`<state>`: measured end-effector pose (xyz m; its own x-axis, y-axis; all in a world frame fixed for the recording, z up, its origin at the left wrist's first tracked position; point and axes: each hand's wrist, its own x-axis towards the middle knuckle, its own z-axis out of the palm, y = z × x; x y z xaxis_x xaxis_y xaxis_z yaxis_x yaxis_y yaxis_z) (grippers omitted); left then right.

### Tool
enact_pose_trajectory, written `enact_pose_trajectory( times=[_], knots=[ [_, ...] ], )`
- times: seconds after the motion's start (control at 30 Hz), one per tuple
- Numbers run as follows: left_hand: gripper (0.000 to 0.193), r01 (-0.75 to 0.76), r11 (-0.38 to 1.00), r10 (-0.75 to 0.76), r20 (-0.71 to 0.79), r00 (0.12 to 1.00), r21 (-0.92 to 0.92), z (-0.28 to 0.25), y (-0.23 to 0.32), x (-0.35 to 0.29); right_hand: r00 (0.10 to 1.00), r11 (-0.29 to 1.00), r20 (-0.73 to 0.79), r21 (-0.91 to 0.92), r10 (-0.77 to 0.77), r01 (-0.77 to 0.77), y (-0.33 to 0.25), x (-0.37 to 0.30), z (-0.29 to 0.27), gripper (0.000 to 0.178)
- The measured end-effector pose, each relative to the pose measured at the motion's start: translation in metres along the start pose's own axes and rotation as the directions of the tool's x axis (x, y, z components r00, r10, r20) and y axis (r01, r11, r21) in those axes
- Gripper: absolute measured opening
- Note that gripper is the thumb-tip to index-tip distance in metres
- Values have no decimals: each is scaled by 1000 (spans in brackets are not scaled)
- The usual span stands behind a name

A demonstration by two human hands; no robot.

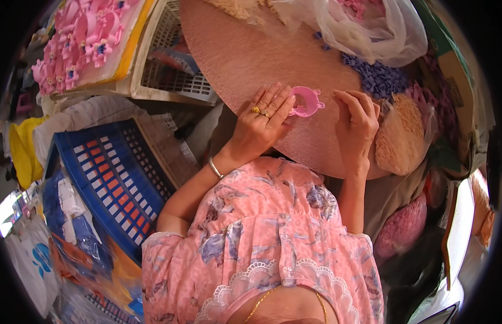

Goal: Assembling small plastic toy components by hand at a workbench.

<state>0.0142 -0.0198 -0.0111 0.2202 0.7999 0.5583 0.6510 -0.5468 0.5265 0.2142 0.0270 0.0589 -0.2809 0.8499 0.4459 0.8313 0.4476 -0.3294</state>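
A small pink plastic ring-shaped piece [309, 101] with little tabs on its rim is held over the round table [245, 59]. My left hand [266, 116] is closed on its left side, with the thumb hidden below the fingers. Just right of the piece and apart from it, my right hand [359, 119] has its fingertips pinched together. Whatever that pinch holds, if anything, is too small to make out. Beyond the right hand lies a pile of small blue plastic parts [377, 75], and next to it a bag of pale peach parts [401, 137].
Pink pieces with blue bits [83, 43] cover a tray at the upper left, above a white crate [159, 73]. A blue basket [113, 178] stands beside my left arm. A clear plastic bag [369, 35] lies at the table's far side. A bag of pink parts [402, 227] sits lower right.
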Motion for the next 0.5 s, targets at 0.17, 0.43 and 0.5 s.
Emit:
enact_pose_trajectory(
  times=[0.17, 0.43, 0.5],
  knots=[
    [46, -125, 971, 96, 145, 985, 202, 8, -9, 1, 989, 992, -76, 13, 124, -124, 17, -14, -5, 15],
    [38, 584, 802, -578, 80, 812, -126, -12, 6, 11, 992, 985, 74, -149, 104, -92, 34, -11, 0, 24],
    [39, 616, 401, -676, 235, 698, -678, -10, -6, 14, 994, 990, 106, -135, 41, -27, 33, -7, -3, 30]
  ],
)
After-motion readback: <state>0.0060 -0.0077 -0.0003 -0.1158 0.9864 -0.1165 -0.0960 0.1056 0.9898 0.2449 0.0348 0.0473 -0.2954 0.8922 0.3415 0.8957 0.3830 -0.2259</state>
